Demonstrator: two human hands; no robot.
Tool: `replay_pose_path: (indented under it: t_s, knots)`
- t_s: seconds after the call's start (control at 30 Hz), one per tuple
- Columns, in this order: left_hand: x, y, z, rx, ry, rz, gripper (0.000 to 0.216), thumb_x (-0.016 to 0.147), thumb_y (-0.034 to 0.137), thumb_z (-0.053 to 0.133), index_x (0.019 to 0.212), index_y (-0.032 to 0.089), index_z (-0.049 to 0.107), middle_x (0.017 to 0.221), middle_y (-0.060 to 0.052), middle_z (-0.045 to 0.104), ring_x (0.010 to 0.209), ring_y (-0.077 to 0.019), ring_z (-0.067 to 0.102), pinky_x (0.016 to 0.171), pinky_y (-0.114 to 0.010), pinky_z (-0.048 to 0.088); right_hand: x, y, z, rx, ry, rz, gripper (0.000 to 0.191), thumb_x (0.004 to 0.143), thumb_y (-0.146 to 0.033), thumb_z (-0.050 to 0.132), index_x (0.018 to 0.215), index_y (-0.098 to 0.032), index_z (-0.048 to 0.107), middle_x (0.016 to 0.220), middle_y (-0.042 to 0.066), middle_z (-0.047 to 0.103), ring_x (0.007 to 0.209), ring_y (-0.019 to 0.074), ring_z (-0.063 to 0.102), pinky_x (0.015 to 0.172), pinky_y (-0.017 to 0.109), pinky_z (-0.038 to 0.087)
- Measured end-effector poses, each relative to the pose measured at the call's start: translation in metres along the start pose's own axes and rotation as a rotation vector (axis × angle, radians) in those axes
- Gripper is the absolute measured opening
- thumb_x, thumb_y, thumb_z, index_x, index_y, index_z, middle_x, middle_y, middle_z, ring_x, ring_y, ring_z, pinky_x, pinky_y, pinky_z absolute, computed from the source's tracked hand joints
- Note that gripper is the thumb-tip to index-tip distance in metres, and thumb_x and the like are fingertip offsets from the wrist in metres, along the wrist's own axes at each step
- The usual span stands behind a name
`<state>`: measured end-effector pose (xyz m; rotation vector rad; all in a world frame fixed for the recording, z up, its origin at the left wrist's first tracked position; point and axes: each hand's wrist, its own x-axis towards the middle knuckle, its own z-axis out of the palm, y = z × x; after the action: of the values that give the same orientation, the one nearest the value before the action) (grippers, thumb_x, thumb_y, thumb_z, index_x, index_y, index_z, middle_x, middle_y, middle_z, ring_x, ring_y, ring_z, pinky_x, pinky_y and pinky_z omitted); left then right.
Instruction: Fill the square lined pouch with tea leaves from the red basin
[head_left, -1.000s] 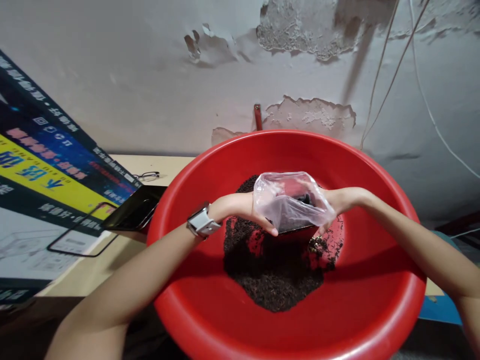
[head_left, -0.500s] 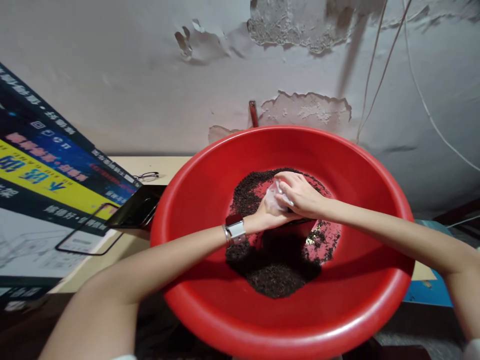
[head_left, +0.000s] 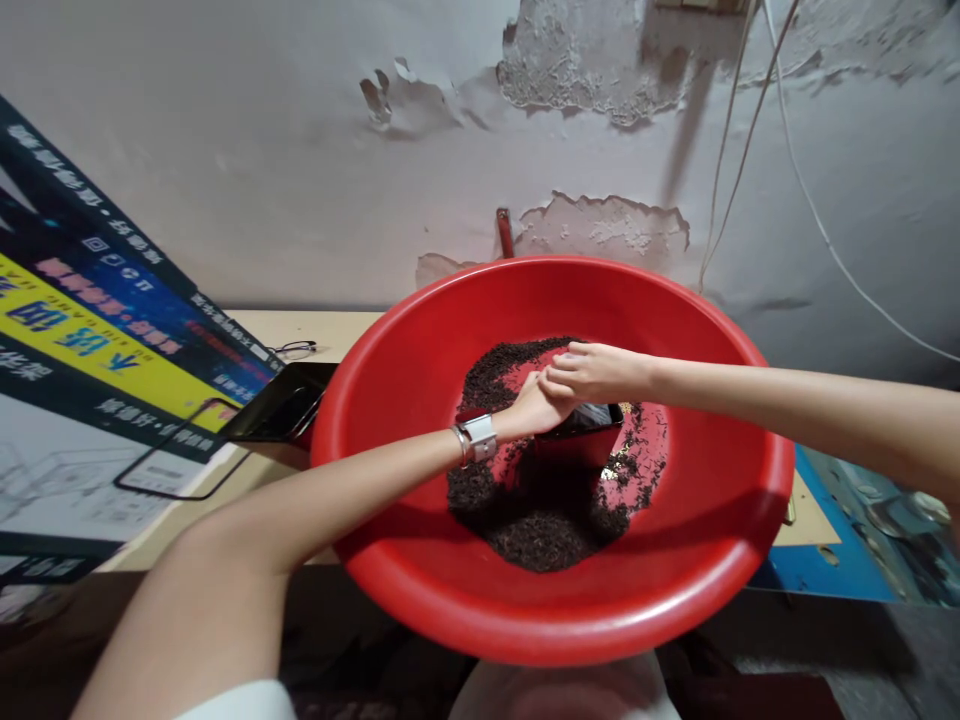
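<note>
Both hands meet over middle of red basin [head_left: 420,400]. Left hand [head_left: 534,406] and right hand [head_left: 592,372] pressed together, fingers curled — what they pinch, cannot tell. Just below them small dark scoop-like container [head_left: 581,432] stands in loose dark tea leaves [head_left: 536,515]. Leaves likely light, dry, crumbly — better to scoop than pinch. Basin smooth, probably slippery. Peeling wall [head_left: 585,80] behind, printed box [head_left: 97,340] at left.

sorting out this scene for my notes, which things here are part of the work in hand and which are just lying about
In use:
red basin
dark loose tea leaves
small red container under the hands
left hand
right hand

Lying about:
glasses
black tray
printed carton
wall cables
blue sheet
</note>
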<state>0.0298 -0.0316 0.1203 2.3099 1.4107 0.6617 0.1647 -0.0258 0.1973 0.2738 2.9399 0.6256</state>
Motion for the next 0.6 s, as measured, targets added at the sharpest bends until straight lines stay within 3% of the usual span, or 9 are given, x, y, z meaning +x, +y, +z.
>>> replay_pose_path:
  t_s: [0.1,0.17,0.23,0.33,0.4,0.47,0.53,0.6]
  knots:
    - [-0.006,0.001,-0.01,0.069,-0.069,0.017,0.033,0.082,0.043,0.053,0.099,0.015,0.058,0.105,-0.011,0.06,0.099,-0.0277,0.054,0.085,-0.042,0.044,-0.003,0.003,0.012,0.069,-0.11,0.189,0.026,0.086,-0.014,0.038,0.096,-0.013,0.061,0.09,0.014,0.065,0.087,0.0229,0.059,0.072,0.034,0.043]
    - [-0.014,0.001,-0.012,0.156,-0.078,-0.003,0.055,0.079,0.052,0.051,0.113,0.009,0.051,0.117,-0.018,0.054,0.111,-0.0338,0.047,0.091,-0.046,0.039,-0.009,0.002,0.02,0.227,-0.156,0.424,0.02,0.081,-0.015,0.044,0.085,-0.011,0.063,0.079,0.013,0.065,0.074,0.0213,0.061,0.063,0.029,0.043]
    - [-0.023,0.002,-0.01,0.237,-0.077,0.01,0.074,0.078,0.055,0.048,0.127,0.001,0.035,0.133,-0.024,0.038,0.125,-0.0353,0.033,0.1,-0.045,0.031,-0.014,-0.001,0.029,0.523,-0.161,0.661,0.019,0.077,-0.015,0.045,0.069,-0.01,0.061,0.066,0.011,0.063,0.061,0.0167,0.06,0.055,0.024,0.041]
    - [-0.033,0.007,0.001,0.286,-0.12,0.168,0.081,0.081,0.051,0.044,0.136,-0.002,0.016,0.145,-0.025,0.016,0.135,-0.0303,0.013,0.109,-0.04,0.017,-0.015,-0.007,0.042,1.129,-0.094,0.916,0.024,0.075,-0.013,0.041,0.055,-0.011,0.055,0.05,0.006,0.057,0.042,0.0098,0.05,0.046,0.021,0.039]
    - [-0.035,0.011,0.009,0.306,-0.157,0.269,0.08,0.083,0.048,0.041,0.137,-0.003,0.01,0.146,-0.024,0.01,0.136,-0.0278,0.008,0.11,-0.037,0.015,-0.016,-0.008,0.042,1.479,-0.108,0.979,0.018,0.073,-0.013,0.043,0.06,-0.01,0.056,0.05,0.005,0.058,0.04,0.0088,0.048,0.045,0.02,0.04]
    - [-0.034,0.013,0.014,0.345,-0.184,0.339,0.077,0.085,0.046,0.038,0.137,-0.005,0.012,0.145,-0.025,0.01,0.136,-0.027,0.007,0.11,-0.036,0.014,-0.023,-0.007,0.033,1.659,-0.172,0.984,0.011,0.069,-0.011,0.048,0.07,-0.009,0.059,0.056,0.006,0.062,0.044,0.0098,0.052,0.047,0.02,0.043]
    - [-0.03,0.011,0.015,0.398,-0.211,0.398,0.069,0.088,0.044,0.032,0.137,-0.004,0.017,0.145,-0.024,0.014,0.135,-0.0268,0.009,0.11,-0.037,0.013,-0.038,-0.003,0.016,1.623,-0.081,1.051,0.016,0.066,-0.009,0.052,0.081,-0.01,0.059,0.063,0.006,0.065,0.049,0.0115,0.056,0.048,0.021,0.045]
    - [-0.023,0.008,0.013,0.445,-0.246,0.466,0.06,0.091,0.04,0.026,0.137,0.001,0.022,0.145,-0.02,0.02,0.135,-0.0256,0.014,0.109,-0.037,0.014,-0.062,0.001,-0.004,1.497,0.204,1.14,0.024,0.067,-0.008,0.054,0.09,-0.012,0.057,0.073,0.007,0.067,0.054,0.0126,0.059,0.048,0.022,0.045]
